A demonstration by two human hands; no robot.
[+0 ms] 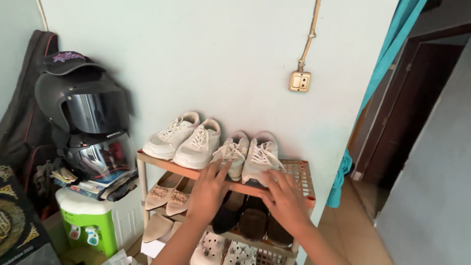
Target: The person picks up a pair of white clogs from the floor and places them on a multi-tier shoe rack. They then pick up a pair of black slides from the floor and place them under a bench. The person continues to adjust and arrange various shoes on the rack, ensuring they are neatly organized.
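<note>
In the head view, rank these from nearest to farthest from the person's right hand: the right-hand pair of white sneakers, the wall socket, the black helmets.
1. The right-hand pair of white sneakers: on the top shelf, right at the fingertips of the right hand.
2. The wall socket: on the wall, well above the hand.
3. The black helmets: stacked far off to the left, beside the shoe rack.
</note>
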